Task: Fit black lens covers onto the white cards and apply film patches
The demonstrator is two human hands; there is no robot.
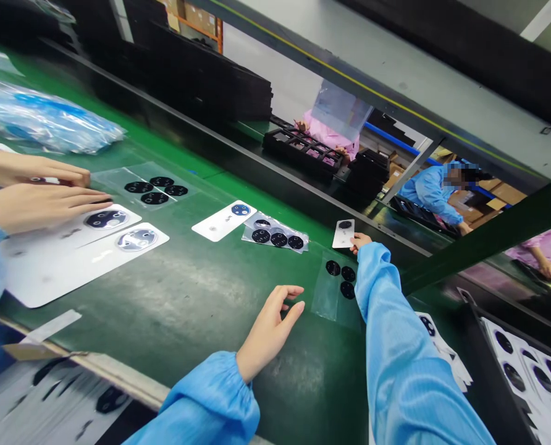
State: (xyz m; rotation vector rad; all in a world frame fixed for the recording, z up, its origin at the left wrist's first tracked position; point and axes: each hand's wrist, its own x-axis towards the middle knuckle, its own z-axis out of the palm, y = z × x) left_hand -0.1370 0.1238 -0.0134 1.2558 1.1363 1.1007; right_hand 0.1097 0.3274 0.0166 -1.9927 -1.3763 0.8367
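While the right hand [359, 242] touches one cover [344, 233], three discs [348, 274] lie near.

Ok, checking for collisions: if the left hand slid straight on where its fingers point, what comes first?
Likely the clear film sheet bearing three black lens rings, just beyond the left hand; depth is unclear.

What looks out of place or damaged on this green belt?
Nothing looks spilled or damaged. The white back cover touched by the right hand lies near the far edge of the green belt, turned differently from the middle back cover. The left hand hovers open.
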